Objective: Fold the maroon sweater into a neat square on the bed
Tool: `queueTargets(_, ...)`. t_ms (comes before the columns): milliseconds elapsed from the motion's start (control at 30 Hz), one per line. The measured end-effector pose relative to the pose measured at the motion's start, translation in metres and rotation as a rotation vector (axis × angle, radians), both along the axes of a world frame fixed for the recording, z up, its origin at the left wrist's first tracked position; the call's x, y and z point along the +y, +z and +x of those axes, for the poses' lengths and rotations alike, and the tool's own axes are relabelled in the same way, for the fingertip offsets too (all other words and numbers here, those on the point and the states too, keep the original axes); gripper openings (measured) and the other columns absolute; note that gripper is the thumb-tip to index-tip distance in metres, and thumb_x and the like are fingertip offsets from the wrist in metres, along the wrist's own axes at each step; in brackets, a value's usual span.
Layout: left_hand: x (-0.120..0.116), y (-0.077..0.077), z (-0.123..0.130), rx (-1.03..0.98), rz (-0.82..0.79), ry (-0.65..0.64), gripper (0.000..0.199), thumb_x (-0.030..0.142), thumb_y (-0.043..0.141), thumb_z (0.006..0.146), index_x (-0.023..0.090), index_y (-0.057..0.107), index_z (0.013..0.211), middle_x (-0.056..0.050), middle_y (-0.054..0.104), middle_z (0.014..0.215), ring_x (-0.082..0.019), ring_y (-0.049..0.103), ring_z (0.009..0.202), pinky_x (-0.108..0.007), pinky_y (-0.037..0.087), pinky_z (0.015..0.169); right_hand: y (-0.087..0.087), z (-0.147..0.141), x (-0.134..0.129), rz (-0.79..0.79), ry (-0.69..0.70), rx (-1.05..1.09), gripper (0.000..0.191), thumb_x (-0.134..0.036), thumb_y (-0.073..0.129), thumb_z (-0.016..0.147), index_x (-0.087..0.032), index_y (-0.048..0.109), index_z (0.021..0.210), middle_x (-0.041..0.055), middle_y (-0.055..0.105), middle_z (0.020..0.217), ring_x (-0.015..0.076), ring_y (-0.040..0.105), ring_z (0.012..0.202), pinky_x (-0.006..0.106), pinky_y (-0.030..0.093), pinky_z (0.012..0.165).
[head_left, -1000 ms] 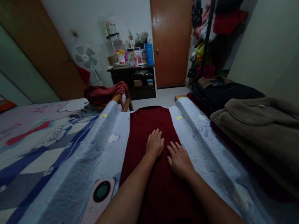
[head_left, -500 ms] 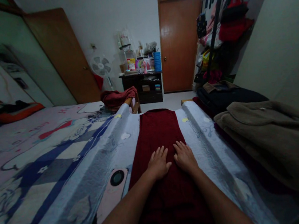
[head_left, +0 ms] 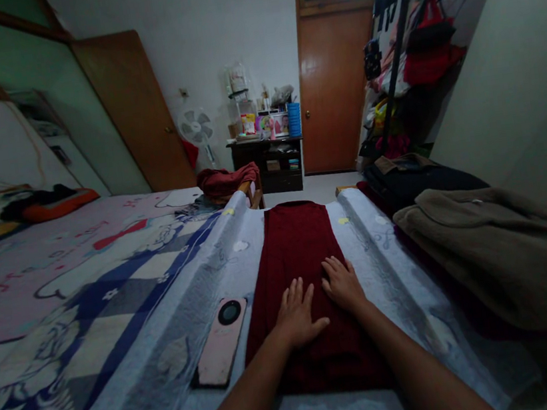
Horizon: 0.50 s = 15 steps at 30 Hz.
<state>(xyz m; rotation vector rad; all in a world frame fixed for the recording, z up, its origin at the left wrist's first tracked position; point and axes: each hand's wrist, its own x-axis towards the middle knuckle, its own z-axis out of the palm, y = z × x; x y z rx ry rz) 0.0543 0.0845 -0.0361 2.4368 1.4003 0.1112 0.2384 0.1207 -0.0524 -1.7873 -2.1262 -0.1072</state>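
A dark red garment (head_left: pixel 298 242), folded into a long narrow shape, lies flat on the pale blue bed cover (head_left: pixel 244 249). Resting on its left half is my left hand (head_left: pixel 299 314), palm down with the fingers and thumb spread. My right hand (head_left: pixel 343 283) lies flat near the garment's right edge, fingers stretched out. Neither hand grips anything. A pink phone (head_left: pixel 221 346) with a round black camera ring lies face down on the cover, to the left of the garment and my left forearm.
Folded clothes, a brown coat (head_left: pixel 501 249) and a dark jacket (head_left: pixel 421 175), are piled at the right. A patterned blanket (head_left: pixel 126 278) spreads over the left side. Beyond stand a reddish cloth (head_left: pixel 227 181), a fan (head_left: pixel 196 128), a dark cabinet (head_left: pixel 247 161) and a door (head_left: pixel 336 89).
My left hand has moved slightly nearer to me over the garment, its thumb further out from the fingers. My right hand stays near the right edge. The camera view has shifted a little.
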Motion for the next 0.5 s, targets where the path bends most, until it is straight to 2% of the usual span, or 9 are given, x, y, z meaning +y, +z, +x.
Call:
queueTargets(200, 0.002, -0.007, 0.000, -0.004, -0.002, 0.019, 0.093, 0.070, 0.045, 0.079, 0.017, 0.019, 0.151, -0.014, 0.001, 0.159, -0.030, -0.005, 0.145, -0.050, 0.007, 0.117, -0.003, 0.000, -0.015, -0.046, 0.098, -0.015, 0.050, -0.027, 0.041, 0.090, -0.013, 0.046, 0.138, 0.0096, 0.042, 0.147, 0.0229, 0.033, 0.138, 0.041, 0.021, 0.114)
queueTargets(500, 0.004, -0.006, -0.001, -0.015, -0.034, 0.014, 0.095, 0.072, 0.043, 0.078, 0.016, 0.019, 0.151, -0.015, 0.000, 0.159, -0.030, -0.004, 0.146, -0.048, 0.006, 0.117, -0.001, 0.004, -0.057, -0.246, 0.068, -0.018, 0.059, -0.044, 0.039, 0.094, -0.016, 0.037, 0.145, 0.0091, 0.025, 0.155, 0.0274, 0.020, 0.143, 0.043, 0.022, 0.114)
